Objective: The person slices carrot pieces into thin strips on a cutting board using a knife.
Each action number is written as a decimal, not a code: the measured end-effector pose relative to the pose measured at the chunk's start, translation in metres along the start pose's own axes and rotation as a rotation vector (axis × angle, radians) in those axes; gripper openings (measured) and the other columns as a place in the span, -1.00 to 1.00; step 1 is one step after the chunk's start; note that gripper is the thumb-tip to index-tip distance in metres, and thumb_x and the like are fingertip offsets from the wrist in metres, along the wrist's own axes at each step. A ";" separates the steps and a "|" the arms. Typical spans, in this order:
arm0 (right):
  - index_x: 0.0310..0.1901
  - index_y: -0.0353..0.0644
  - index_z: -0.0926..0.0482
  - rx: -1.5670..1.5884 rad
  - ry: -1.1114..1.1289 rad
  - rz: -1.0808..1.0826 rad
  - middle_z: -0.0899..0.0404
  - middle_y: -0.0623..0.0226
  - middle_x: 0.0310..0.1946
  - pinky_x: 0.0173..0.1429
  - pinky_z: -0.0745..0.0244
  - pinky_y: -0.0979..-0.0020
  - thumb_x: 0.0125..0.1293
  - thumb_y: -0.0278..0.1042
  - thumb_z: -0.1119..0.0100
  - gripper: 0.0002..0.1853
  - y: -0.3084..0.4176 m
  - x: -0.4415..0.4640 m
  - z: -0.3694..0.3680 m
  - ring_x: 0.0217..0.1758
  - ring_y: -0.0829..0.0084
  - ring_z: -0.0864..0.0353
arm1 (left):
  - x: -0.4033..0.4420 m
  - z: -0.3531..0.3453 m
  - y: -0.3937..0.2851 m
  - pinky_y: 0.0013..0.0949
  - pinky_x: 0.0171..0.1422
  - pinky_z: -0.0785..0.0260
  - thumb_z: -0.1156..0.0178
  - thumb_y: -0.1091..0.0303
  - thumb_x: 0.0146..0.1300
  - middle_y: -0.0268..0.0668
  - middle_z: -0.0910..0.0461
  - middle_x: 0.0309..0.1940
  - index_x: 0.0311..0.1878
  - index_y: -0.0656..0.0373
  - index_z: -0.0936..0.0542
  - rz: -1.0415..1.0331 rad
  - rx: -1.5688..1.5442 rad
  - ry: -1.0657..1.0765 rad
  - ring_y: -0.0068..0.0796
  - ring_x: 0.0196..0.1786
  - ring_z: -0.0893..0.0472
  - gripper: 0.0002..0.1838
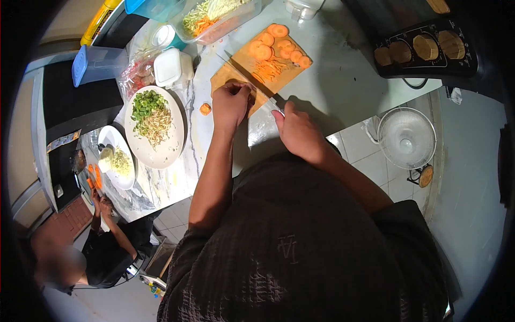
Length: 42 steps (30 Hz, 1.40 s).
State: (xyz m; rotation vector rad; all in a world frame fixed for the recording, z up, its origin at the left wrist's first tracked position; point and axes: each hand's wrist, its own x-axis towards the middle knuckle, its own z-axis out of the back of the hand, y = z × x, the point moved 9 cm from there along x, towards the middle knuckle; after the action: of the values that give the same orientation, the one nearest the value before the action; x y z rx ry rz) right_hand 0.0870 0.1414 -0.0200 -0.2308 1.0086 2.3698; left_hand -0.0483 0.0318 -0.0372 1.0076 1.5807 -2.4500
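Note:
My right hand (300,131) is wrapped round the handle of a knife (262,93), whose blade lies slantwise over an orange-brown cutting board (221,79). My left hand (230,104) rests at the board's near edge with its fingers curled together beside the blade; whatever they pinch is hidden. Beyond the blade, a small pile of thin carrot strips (268,70) sits on the board. Round carrot slices (263,52) lie in overlapping groups farther up. A small carrot end (205,109) is on the counter, left of my left hand.
An oval plate (170,150) holds chopped greens and bean sprouts. Near it stand a smaller plate (126,182), a white-lidded container (173,68) and a plastic tub (236,27) of shredded vegetables. Another person's hands (102,205) work beside carrots at lower left. A strainer (406,138) is at right.

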 end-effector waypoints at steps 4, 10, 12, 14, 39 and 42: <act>-0.18 -0.36 -0.38 -0.043 0.019 -0.024 -0.61 -0.16 -0.46 -0.20 -0.56 -0.04 0.45 -0.04 0.02 -0.58 0.003 0.007 -0.004 -0.32 -0.16 -0.65 | 0.009 0.000 0.008 -0.52 -0.53 -0.30 -0.21 0.41 0.27 -0.30 -0.56 -0.61 -0.32 0.35 -0.59 -0.052 -0.061 -0.012 -0.61 -0.61 -0.50 -0.84; -0.17 -0.38 -0.35 -0.060 0.054 -0.041 -0.61 -0.20 -0.40 -0.18 -0.56 -0.04 0.46 -0.03 0.04 -0.56 0.004 0.012 -0.007 -0.28 -0.17 -0.65 | 0.009 0.002 0.015 -0.45 -0.40 -0.40 -0.22 0.33 0.23 -0.24 -0.63 -0.58 -0.34 0.32 -0.62 -0.085 0.042 -0.043 -0.54 -0.55 -0.60 -0.80; -0.12 -0.39 -0.34 -0.044 0.068 -0.076 -0.61 -0.22 -0.38 -0.17 -0.55 -0.05 0.46 -0.02 0.05 -0.55 0.001 0.011 -0.009 -0.25 -0.18 -0.64 | 0.011 0.007 0.014 -0.42 -0.36 -0.42 -0.23 0.31 0.21 -0.21 -0.65 -0.56 -0.33 0.31 -0.64 -0.099 0.124 -0.080 -0.50 -0.53 -0.62 -0.79; -0.10 -0.39 -0.34 -0.039 0.058 -0.063 -0.61 -0.23 -0.37 -0.16 -0.55 -0.06 0.46 -0.01 0.05 -0.54 0.007 0.018 -0.010 -0.24 -0.18 -0.64 | 0.013 0.007 0.019 -0.38 -0.30 -0.45 -0.24 0.27 0.19 -0.18 -0.67 -0.52 -0.31 0.28 -0.66 -0.098 0.162 -0.099 -0.43 -0.48 -0.66 -0.77; -0.21 -0.33 -0.35 -0.004 -0.050 0.004 -0.57 -0.17 -0.52 -0.29 -0.48 -0.09 0.44 -0.06 0.00 -0.61 -0.004 0.013 0.000 -0.37 -0.23 -0.59 | 0.006 0.002 0.012 -0.56 -0.48 -0.35 -0.23 0.41 0.28 -0.34 -0.56 -0.59 -0.33 0.37 -0.60 -0.064 -0.132 0.009 -0.64 -0.58 -0.52 -0.82; -0.21 -0.32 -0.36 -0.004 -0.053 0.016 -0.57 -0.17 -0.52 -0.28 -0.47 -0.10 0.43 -0.05 0.00 -0.61 -0.006 0.012 -0.001 -0.37 -0.23 -0.58 | 0.004 0.001 0.013 -0.55 -0.46 -0.38 -0.21 0.41 0.28 -0.34 -0.57 -0.58 -0.35 0.40 -0.60 -0.061 -0.156 0.033 -0.64 -0.57 -0.53 -0.80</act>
State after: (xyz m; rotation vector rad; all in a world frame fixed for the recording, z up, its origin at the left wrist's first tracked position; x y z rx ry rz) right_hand 0.0798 0.1495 -0.0286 -0.1603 0.9847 2.3797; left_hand -0.0473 0.0262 -0.0496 0.9937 1.8070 -2.3142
